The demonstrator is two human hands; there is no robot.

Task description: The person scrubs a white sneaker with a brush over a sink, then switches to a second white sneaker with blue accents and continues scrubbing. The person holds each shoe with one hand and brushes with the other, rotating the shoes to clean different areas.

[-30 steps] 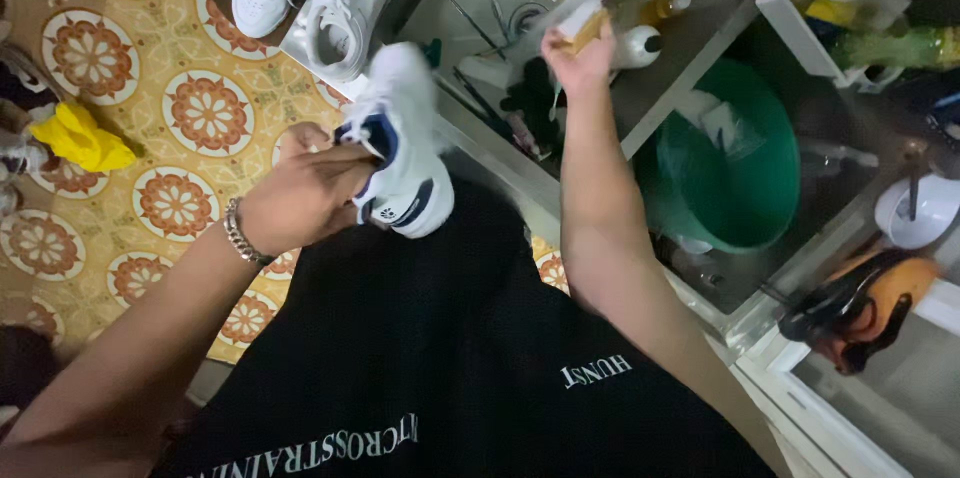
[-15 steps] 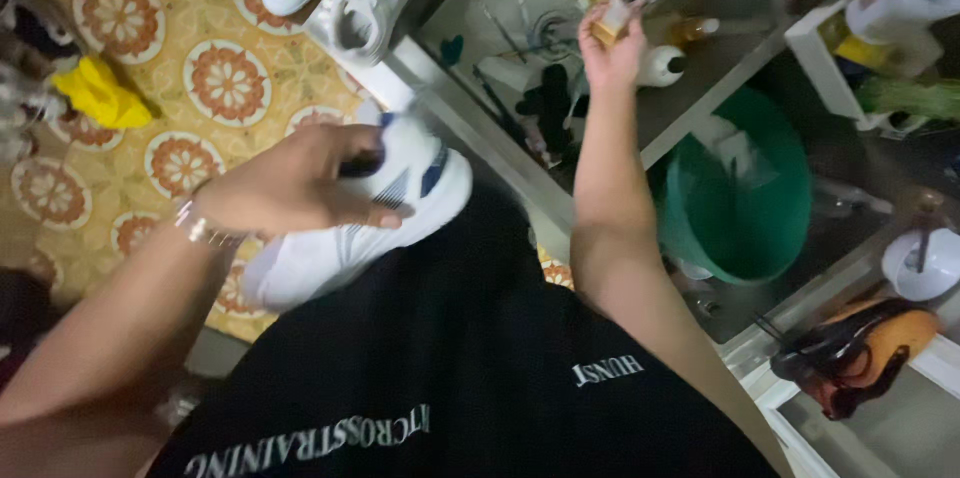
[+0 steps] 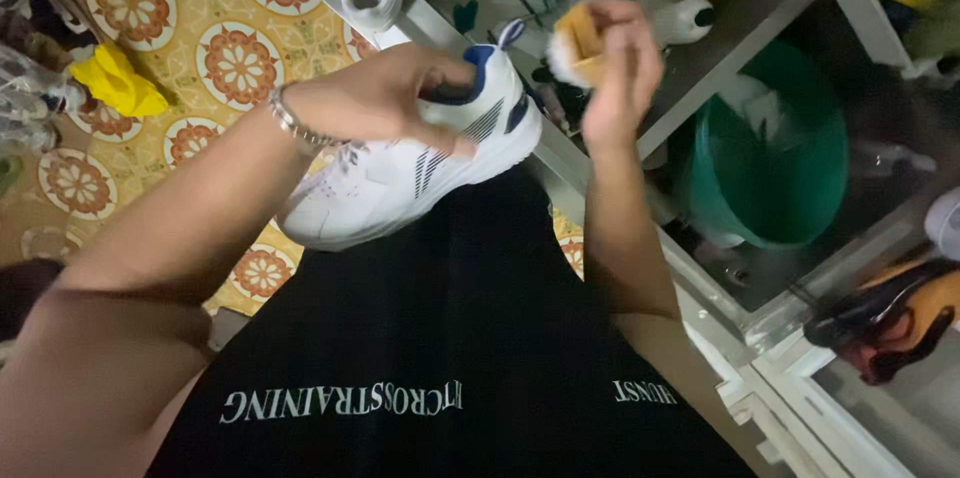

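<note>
Left hand (image 3: 385,98) grips a white sneaker (image 3: 400,173) w/ navy trim, fingers wrapped over the heel collar, thumb pressed on the side; shoe is held over the lap, toe pointing down-left. Right hand (image 3: 620,63) has fingers curled tight round a yellowish brush (image 3: 578,46), prob. bristles facing the heel, not touching. Green bucket (image 3: 770,153) sits near, below the right arm. Risk: one-handed heel grip is loose-ish, so a hard scrub could twist the shoe free onto the patterned floor (image 3: 215,8).
</note>
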